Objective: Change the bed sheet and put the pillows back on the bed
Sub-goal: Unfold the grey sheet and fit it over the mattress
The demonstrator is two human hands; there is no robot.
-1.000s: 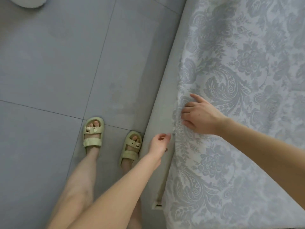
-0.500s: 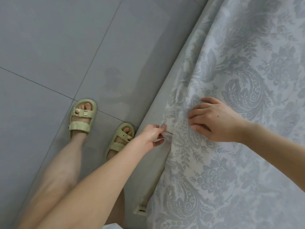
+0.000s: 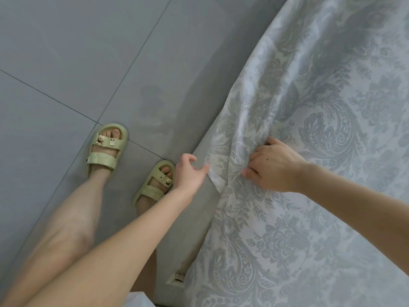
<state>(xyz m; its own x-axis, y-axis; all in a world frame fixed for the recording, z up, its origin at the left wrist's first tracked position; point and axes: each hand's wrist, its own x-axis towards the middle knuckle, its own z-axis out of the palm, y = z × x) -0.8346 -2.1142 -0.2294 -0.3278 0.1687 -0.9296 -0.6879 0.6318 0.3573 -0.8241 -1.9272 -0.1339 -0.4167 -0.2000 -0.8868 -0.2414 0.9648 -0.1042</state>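
Observation:
The bed sheet [image 3: 309, 240], pale with a grey-blue floral pattern, covers the bed on the right and hangs a little over its side. My right hand [image 3: 274, 171] lies on top near the edge, its fingers closed on a bunched fold of the sheet. My left hand [image 3: 190, 171] reaches along the bed's side with fingers apart, one fingertip touching the sheet's hem [image 3: 213, 176]. No pillow is in view.
The grey side of the bed [image 3: 194, 229] runs diagonally from the bottom middle to the upper right. My feet in pale green sandals [image 3: 108, 149] stand on the grey tiled floor [image 3: 77, 52] right beside it. A small pale tab [image 3: 177, 279] sticks out low on the bed's side.
My right hand has closed and gathered a fold of the sheet. My left hand, which pinched the hem half a second ago, has spread its fingers. The view has swung left.

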